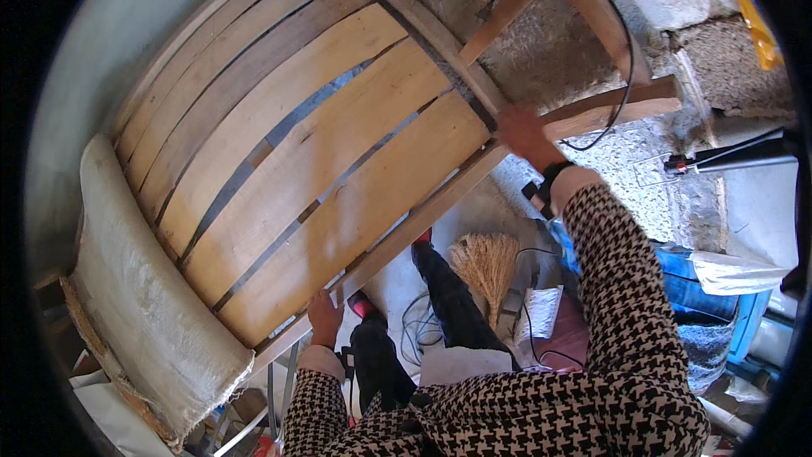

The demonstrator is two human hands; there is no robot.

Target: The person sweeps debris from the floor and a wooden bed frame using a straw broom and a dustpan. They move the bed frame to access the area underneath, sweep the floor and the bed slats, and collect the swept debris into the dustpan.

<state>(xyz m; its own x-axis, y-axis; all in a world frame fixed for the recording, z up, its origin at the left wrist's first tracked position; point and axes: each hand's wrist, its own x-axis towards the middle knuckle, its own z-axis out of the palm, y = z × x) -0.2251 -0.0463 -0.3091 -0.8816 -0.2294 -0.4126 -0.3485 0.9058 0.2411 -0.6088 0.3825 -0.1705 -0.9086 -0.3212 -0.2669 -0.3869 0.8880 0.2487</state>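
Sleeves (pixel 626 279), houndstooth, come nearest. Past the cuff, L hand (pixel 326 317) is at the near rail (pixel 406 231) of the wooden frame, fingers against the wood; can't tell if it grips or just rests. Broom (pixel 486 267) lies on the floor right of the person's legs, bristles pointing away, handle toward the body.

Slats (pixel 330 148) fill the frame, directly ahead and to the left. Long axis of ea. runs diag., lower L to upper R, approx. parallel w/ the near rail. Frame's own long axis is harder to call, b/c a stiff pale sheet (pixel 161 288) hides its L end.

Progress, my read: partway. Slats are all laid side by side, so that part looks done; gaps btwn them are uneven, and whether they're fixed doesn't show. Sheet covers the L end only; most of the slats are bare.

Farther off, R hand (pixel 524 131) is at the frame's R corner, well apart from the L one; blurry, so can't tell if it's clamped. Beyond: end rail (pixel 423 25), then curved wooden pieces (pixel 592 8) by the rough wall.
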